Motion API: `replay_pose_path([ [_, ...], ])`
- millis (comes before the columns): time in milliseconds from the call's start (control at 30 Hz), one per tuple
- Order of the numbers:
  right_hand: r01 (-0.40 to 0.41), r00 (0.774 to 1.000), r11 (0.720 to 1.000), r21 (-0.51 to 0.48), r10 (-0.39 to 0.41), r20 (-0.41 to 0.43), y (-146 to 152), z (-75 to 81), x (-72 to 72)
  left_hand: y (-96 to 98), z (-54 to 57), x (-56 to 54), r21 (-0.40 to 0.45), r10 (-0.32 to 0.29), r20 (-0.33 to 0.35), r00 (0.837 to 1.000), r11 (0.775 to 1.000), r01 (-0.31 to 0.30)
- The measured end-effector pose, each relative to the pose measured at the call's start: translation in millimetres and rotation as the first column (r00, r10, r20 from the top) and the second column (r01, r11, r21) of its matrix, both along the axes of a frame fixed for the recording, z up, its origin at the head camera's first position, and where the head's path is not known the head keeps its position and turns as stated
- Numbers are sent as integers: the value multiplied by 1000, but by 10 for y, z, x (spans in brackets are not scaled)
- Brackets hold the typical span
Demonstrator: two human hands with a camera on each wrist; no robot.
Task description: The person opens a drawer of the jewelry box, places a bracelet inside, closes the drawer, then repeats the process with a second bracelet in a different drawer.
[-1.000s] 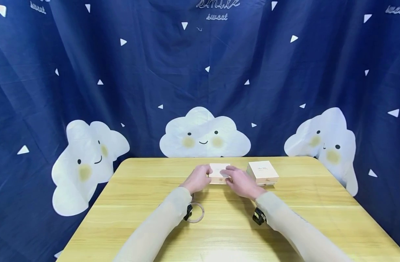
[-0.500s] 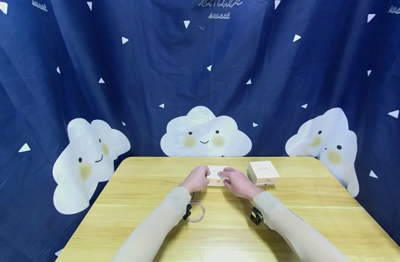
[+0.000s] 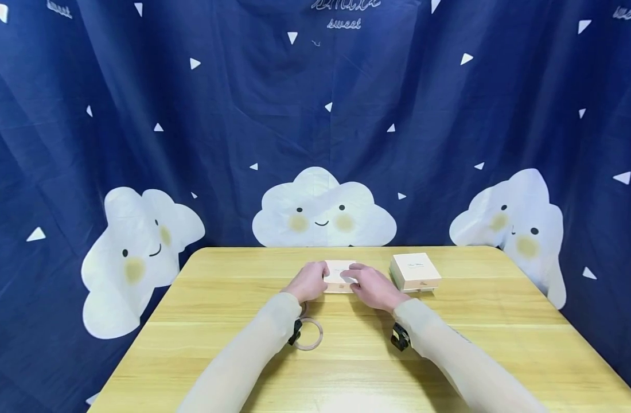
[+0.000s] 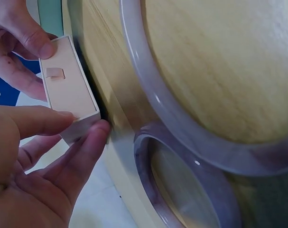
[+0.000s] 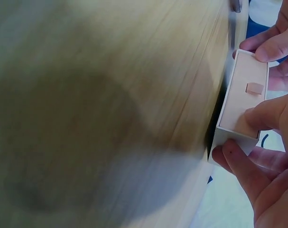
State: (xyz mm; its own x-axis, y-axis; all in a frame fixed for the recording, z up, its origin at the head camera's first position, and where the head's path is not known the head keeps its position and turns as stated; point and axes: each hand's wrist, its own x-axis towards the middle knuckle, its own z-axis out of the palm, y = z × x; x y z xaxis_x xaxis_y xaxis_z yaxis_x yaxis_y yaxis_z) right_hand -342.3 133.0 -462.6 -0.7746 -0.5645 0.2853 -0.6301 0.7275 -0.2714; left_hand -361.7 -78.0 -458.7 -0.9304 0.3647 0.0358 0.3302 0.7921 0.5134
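My left hand [image 3: 309,281] grips the left end of a small white box [image 3: 340,275] near the table's far side. The right hand [image 3: 374,287] holds the opposite end, some fingers over the top. In the left wrist view, the box's pale pink drawer front [image 4: 70,90] faces me, flush with the sleeve, and a short ribbon pull tab [image 4: 53,72] sticks out of it. My thumbs press on both ends of that front. A second white box [image 3: 415,269] stands to the right of my right hand, untouched.
Two pale purple bangles lie on the wooden table [image 3: 217,321] by my left wrist: a larger bangle [image 4: 155,97] and another bangle [image 4: 143,159] partly hidden by the arm in the head view. A dark blue cloud-print curtain [image 3: 217,143] hangs behind the table.
Both hands and the box between them have shifted a little to the left and slightly closer to me. The bangles and the second box have stayed in place.
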Motion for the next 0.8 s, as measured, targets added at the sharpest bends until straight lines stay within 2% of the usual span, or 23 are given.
replay_pose_path([
  [333, -22, 1000, 1000, 19, 22, -5, -10, 17, -13, 20, 36, 28, -38, -2, -7, 1000, 999, 2],
  [600, -35, 999, 999, 33, 36, -32, -3, -29, -54, 21, 31, -1, -63, 0, -21, 1000, 998, -1],
  [800, -34, 999, 999, 26, 34, -20, -4, -18, -53, 15, 35, -12, -66, -7, -28, 1000, 998, 5],
])
